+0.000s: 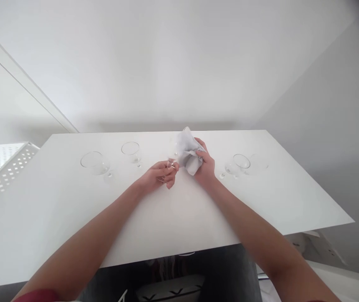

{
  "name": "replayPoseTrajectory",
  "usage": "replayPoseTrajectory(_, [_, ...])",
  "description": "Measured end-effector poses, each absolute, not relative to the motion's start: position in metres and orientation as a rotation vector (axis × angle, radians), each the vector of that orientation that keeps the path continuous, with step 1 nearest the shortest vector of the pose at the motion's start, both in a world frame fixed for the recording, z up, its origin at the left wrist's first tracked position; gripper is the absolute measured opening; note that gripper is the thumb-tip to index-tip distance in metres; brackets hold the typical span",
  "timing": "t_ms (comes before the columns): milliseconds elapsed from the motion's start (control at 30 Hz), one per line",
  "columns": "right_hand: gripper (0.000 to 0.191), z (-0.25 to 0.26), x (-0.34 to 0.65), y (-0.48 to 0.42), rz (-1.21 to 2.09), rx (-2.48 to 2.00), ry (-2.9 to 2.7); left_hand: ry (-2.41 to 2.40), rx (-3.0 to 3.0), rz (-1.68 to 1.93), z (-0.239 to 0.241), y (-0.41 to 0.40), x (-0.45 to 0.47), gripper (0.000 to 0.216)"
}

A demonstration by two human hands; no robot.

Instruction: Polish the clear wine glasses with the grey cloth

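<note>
Centrally in the frame, our left hand (160, 175) pinches a clear glass (171, 163) between curled fingers, above the white table (179, 214). Just to its right, our right hand (207, 165) clutches a bunched white cloth (187, 149) at the glass's upper part; we cannot tell how much glass it covers. We see two more glasses (130, 150) at mid-left, and other clear glassware (241, 161) at mid-right, its outlines too faint to count.
</note>
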State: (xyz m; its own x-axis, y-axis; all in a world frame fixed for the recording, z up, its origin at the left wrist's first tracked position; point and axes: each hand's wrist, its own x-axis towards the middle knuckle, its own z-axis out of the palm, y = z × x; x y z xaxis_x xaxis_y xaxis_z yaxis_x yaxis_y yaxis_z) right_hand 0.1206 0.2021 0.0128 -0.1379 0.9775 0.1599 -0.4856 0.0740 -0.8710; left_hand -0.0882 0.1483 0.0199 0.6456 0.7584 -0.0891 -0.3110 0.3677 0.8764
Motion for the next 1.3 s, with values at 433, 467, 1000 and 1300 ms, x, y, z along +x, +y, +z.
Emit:
replayPoseTrajectory(433, [0.066, 0.015, 0.125, 0.196, 1.841, -0.693, -1.082, 0.614, 1.112, 0.858, 0.016, 0.147, -0.075, 0.051])
replayPoseTrajectory(467, [0.062, 0.014, 0.126, 0.196, 1.805, -0.678, -1.103, 0.62, 1.094, 0.875, 0.016, 0.147, -0.074, 0.05])
replayPoseTrajectory(1000, [0.057, 0.014, 0.118, 0.178, 1.221, -0.753, -1.409, 0.562, 1.059, 0.69, 0.01, 0.145, -0.078, 0.051])
replayPoseTrajectory(1300, [0.04, 0.023, 0.112, 0.174, 1.2, -0.884, -1.096, 0.635, 1.321, 0.724, 0.012, 0.14, -0.072, 0.058])
